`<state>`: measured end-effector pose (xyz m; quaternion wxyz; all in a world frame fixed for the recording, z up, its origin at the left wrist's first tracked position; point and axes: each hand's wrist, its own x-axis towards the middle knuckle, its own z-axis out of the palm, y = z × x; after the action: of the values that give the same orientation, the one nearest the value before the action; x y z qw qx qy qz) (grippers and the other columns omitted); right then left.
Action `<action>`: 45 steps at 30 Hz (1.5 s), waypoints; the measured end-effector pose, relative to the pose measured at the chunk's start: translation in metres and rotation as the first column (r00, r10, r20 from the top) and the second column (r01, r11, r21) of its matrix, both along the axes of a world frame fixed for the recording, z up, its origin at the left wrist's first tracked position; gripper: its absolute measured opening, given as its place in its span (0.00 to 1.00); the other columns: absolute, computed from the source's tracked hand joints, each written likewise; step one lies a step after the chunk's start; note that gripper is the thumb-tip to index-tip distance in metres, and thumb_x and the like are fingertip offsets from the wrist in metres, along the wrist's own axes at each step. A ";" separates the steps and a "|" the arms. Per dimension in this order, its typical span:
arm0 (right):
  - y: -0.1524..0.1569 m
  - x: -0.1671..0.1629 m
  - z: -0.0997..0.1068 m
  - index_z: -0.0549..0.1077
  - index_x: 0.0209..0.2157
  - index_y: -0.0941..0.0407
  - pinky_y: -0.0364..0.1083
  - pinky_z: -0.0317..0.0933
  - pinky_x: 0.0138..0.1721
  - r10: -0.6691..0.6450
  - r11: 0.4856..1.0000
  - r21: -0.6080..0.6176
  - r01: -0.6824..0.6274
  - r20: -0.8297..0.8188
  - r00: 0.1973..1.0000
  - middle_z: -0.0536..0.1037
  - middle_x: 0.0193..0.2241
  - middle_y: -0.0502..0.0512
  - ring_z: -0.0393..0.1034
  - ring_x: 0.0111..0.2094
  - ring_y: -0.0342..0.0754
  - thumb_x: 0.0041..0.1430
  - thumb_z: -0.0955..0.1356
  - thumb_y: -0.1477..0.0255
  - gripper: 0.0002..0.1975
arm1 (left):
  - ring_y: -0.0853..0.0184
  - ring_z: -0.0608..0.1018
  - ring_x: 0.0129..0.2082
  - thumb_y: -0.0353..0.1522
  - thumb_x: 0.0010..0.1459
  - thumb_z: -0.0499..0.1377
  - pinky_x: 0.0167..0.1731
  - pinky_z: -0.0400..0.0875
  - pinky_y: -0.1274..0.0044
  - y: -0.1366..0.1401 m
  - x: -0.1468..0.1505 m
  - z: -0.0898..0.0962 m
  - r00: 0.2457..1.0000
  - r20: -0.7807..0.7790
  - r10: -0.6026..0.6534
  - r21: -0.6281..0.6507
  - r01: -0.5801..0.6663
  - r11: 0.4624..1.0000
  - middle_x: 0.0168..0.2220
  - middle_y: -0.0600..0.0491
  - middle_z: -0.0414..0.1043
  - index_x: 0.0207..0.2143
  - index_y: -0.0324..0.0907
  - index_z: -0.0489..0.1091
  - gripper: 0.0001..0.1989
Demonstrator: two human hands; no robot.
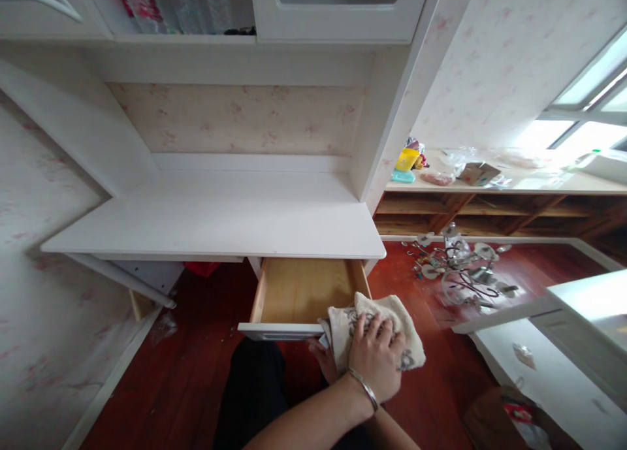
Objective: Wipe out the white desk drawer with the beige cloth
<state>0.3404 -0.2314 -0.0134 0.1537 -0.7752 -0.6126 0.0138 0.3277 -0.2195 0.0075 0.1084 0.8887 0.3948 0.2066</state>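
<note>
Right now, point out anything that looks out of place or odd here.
A chandelier with glass shades lies tangled on the red floor right of the open drawer, not hanging. The window ledge beyond is strewn with bags and a box.
</note>
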 end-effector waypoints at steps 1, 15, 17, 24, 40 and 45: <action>0.000 -0.010 -0.002 0.60 0.60 0.60 0.66 0.56 0.49 -0.024 0.999 0.023 0.025 -0.029 0.999 0.64 0.57 0.74 0.55 0.58 0.68 0.57 0.61 0.52 0.36 | 0.58 0.58 0.62 0.39 0.60 0.50 0.61 0.45 0.60 0.000 -0.008 -0.003 1.000 0.003 0.005 0.008 -0.005 1.000 0.60 0.50 0.62 0.56 0.48 0.63 0.22; 0.016 -0.013 -0.075 0.76 0.46 0.48 0.49 0.65 0.49 0.392 0.797 -0.098 -0.596 -0.667 0.634 0.80 0.44 0.51 0.72 0.48 0.53 0.60 0.59 0.69 0.19 | 0.62 0.63 0.61 0.18 0.54 0.46 0.64 0.47 0.61 -0.009 -0.210 -0.009 0.924 -0.093 0.370 0.144 -0.355 0.924 0.58 0.54 0.65 0.56 0.51 0.65 0.31; 0.018 -0.015 -0.071 0.76 0.48 0.47 0.50 0.63 0.51 0.352 0.793 -0.135 -0.594 -0.694 0.628 0.79 0.46 0.51 0.71 0.50 0.54 0.61 0.59 0.64 0.19 | 0.62 0.63 0.61 0.17 0.53 0.46 0.64 0.48 0.61 -0.010 -0.233 -0.013 0.901 -0.064 0.430 0.151 -0.417 0.896 0.58 0.54 0.66 0.56 0.51 0.66 0.32; 0.027 -0.016 -0.063 0.75 0.49 0.45 0.50 0.63 0.49 0.333 0.777 -0.208 -0.594 -0.665 0.668 0.78 0.46 0.51 0.71 0.50 0.55 0.61 0.60 0.63 0.18 | 0.60 0.69 0.57 0.21 0.51 0.48 0.53 0.67 0.69 -0.025 -0.276 -0.020 0.627 0.112 0.771 -0.153 -0.755 0.637 0.58 0.50 0.65 0.59 0.46 0.61 0.32; 0.104 -0.020 -0.079 0.75 0.48 0.48 0.46 0.62 0.49 0.344 0.783 -0.258 -0.566 -0.579 0.739 0.78 0.47 0.51 0.71 0.49 0.51 0.63 0.59 0.62 0.18 | 0.60 0.80 0.32 0.35 0.48 0.64 0.37 0.75 0.70 -0.058 -0.276 -0.033 -0.414 -0.077 0.907 -0.969 0.246 0.030 0.29 0.53 0.77 0.43 0.41 0.69 0.19; 0.142 -0.024 -0.079 0.75 0.48 0.49 0.45 0.62 0.49 0.337 0.788 -0.287 -0.544 -0.538 0.772 0.79 0.46 0.51 0.71 0.49 0.50 0.62 0.60 0.64 0.17 | 0.58 0.81 0.31 0.39 0.49 0.63 0.35 0.76 0.68 -0.052 -0.253 -0.023 -0.360 -0.140 0.922 -0.897 0.440 0.036 0.27 0.50 0.77 0.42 0.38 0.71 0.19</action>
<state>0.3161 -0.0895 -0.0925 0.1124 -0.5927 -0.7080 0.3672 0.0746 -0.2711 -0.0153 0.6444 -0.1568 0.5542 0.5030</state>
